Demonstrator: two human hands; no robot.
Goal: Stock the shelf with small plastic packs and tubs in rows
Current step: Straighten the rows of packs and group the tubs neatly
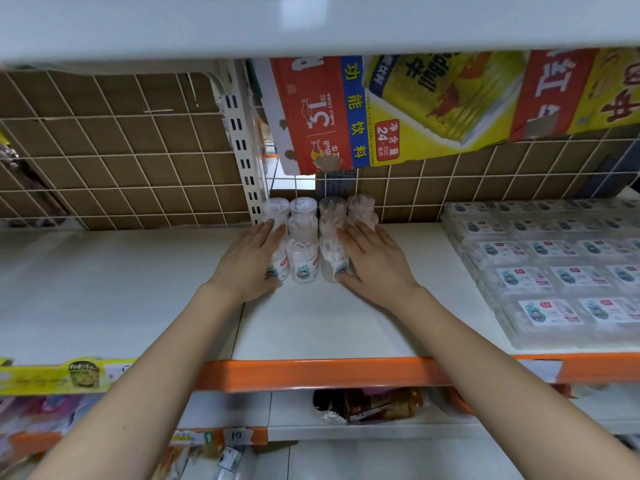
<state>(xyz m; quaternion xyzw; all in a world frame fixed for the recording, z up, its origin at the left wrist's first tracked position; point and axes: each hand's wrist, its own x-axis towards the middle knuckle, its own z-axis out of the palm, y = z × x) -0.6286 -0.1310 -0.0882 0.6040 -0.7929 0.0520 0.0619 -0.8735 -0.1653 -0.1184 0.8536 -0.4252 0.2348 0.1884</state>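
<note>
Left hand point(254, 263) lay flat with fingers straight against the left side of the clear tubs point(304, 258), gripping nothing. These tubs stood in rows at the back of the white shelf point(311, 323), against the wire grid point(121, 150). Right hand point(372, 259) pressed their right side the same way, fingers extended. Flat plastic packs point(540, 275) lay stacked farther right, well apart

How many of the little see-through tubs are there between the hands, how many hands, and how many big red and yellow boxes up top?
Small clear plastic tubs with white contents, standing in rows at the back of the white shelf: about 11 visible; some are hidden by the hands.
Bare hands: 2, the left hand and the right hand.
Red and yellow cardboard drinks box: 1.
Total: about 14.
</note>
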